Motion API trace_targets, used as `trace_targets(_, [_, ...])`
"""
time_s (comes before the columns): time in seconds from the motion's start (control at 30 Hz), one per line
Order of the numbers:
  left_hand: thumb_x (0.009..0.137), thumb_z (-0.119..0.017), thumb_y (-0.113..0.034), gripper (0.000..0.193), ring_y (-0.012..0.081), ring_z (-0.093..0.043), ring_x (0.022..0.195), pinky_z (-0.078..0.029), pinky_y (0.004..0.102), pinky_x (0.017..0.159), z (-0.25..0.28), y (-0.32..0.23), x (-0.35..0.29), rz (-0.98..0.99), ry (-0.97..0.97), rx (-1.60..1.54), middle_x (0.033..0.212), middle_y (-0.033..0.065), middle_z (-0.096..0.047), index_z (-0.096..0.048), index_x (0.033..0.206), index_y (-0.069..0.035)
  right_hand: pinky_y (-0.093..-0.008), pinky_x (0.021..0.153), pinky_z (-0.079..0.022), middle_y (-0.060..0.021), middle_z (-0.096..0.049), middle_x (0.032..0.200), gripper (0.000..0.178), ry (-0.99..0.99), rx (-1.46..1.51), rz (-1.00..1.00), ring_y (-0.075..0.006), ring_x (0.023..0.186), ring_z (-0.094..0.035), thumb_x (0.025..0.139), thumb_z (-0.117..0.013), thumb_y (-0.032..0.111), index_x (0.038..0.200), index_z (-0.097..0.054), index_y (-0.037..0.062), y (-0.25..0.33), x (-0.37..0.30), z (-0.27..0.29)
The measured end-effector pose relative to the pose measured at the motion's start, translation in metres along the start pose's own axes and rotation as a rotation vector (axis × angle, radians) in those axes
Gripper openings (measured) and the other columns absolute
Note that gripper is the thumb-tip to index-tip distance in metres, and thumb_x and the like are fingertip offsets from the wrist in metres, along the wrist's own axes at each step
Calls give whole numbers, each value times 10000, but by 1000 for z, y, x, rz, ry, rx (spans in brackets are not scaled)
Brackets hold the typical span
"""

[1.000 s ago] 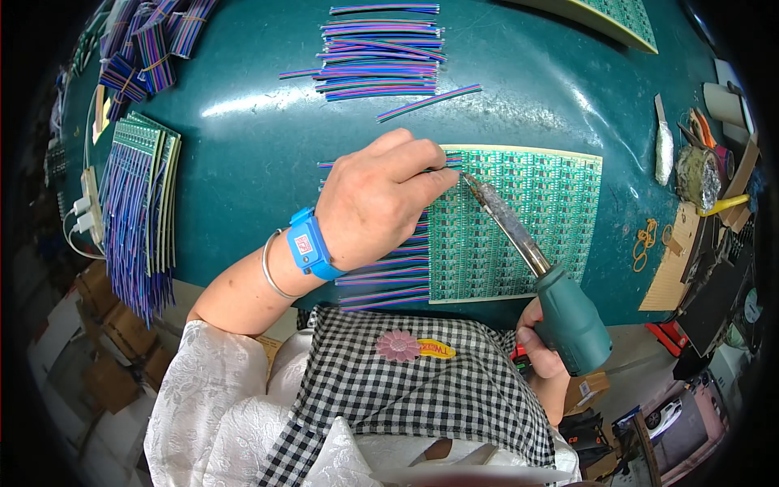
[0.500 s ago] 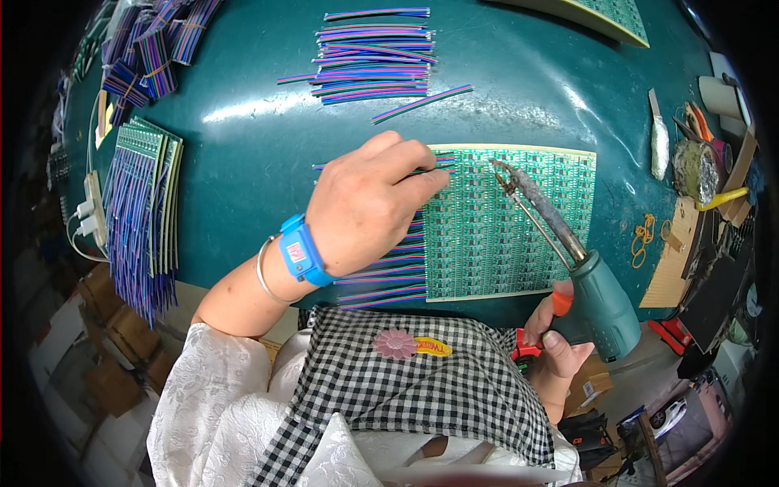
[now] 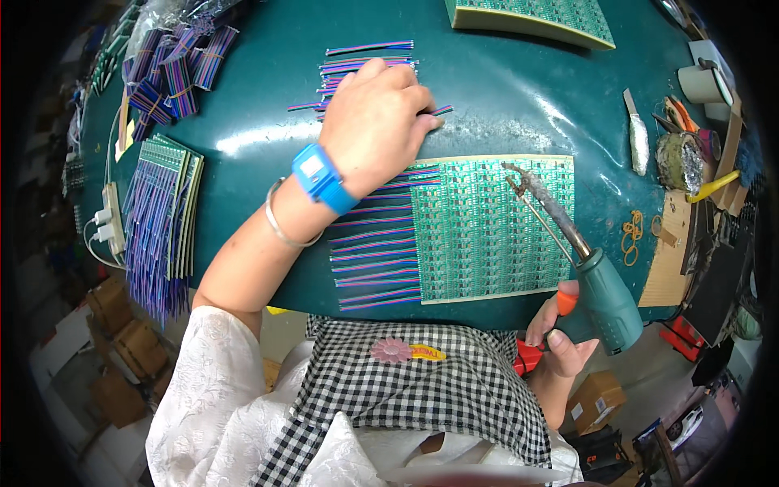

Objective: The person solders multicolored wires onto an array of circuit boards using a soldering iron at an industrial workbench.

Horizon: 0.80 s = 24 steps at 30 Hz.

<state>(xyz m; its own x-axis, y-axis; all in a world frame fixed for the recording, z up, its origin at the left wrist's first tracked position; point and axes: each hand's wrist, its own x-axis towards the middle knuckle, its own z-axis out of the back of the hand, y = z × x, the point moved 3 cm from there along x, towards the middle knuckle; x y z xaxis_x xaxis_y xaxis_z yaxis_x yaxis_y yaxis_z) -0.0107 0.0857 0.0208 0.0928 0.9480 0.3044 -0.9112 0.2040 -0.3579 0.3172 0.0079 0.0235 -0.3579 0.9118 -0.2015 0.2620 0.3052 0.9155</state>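
My left hand (image 3: 380,114) reaches over the pile of ribbon cables (image 3: 369,62), its fingers pinched at a loose ribbon cable (image 3: 443,110) whose end sticks out past the fingertips. The exact grip is partly hidden. My right hand (image 3: 560,334) is wrapped round the handle of a green soldering gun (image 3: 604,300), with a finger by its orange trigger. The gun's dark tip and thin feed tube hover above a green circuit board panel (image 3: 495,235). Along the panel's left edge runs a row of striped ribbon cables (image 3: 377,260), pointing left.
Finished-looking panels with hanging cables (image 3: 166,219) are stacked at the left, by a power strip (image 3: 112,219). Bundled cables (image 3: 180,85) lie at the far left. More panels (image 3: 531,20) sit at the back. Rubber bands (image 3: 630,237) and a foil-wrapped tool (image 3: 637,138) lie to the right.
My left hand has moved from the panel's upper left edge away to the loose cable by the pile. The view has shifted slightly. My right hand still holds the soldering gun over the panel.
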Motion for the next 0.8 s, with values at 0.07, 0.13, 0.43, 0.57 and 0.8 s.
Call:
trace_targets(0.07, [777, -792, -146, 160, 313, -583, 879, -491, 417, 785, -9, 2, 2, 20, -17, -3, 870, 89, -632, -699, 868, -54, -302, 483, -499, -107, -557, 762, 670, 7, -6, 6, -179, 542, -553, 800, -748, 124, 1345, -433, -104, -1, -4, 3])
trace_targets(0.13, [781, -789, -144, 158, 316, -580, 885, -486, 411, 791, -13, 1, 4, 46, 24, 9, 870, 83, -635, -681, 854, -55, -302, 460, -507, -111, -558, 787, 678, 0, -12, 7, -173, 528, -549, 810, -751, 132, 1340, -403, -107, -2, -8, 7])
trace_targets(0.43, [845, -713, 4, 80, 302, -656, 744, -531, 350, 679, 22, -26, -22, 72, 36, -346, 822, 119, -658, -669, 909, -13, -290, 538, -494, -94, -560, 757, 667, -26, -16, -89, -178, 579, -564, 777, -750, 114, 1352, -479, -86, 2, -15, 4])
trace_targets(0.57, [830, -721, 37, 147, 265, -675, 730, -541, 339, 643, 16, -34, -51, 100, 99, -438, 828, 113, -654, -703, 967, -14, -277, 546, -466, -76, -582, 763, 677, -17, -48, -208, -164, 584, -556, 777, -766, 141, 1354, -491, -80, -1, -20, 1])
trace_targets(0.8, [710, -689, 118, 323, 238, -638, 735, -537, 352, 629, 1, -33, -67, -38, 28, -333, 879, 82, -620, -727, 999, -19, -318, 575, -455, -7, -621, 675, 287, 60, -446, -213, -155, 600, -579, 796, -810, 280, 873, -664, 45, -11, -22, -2])
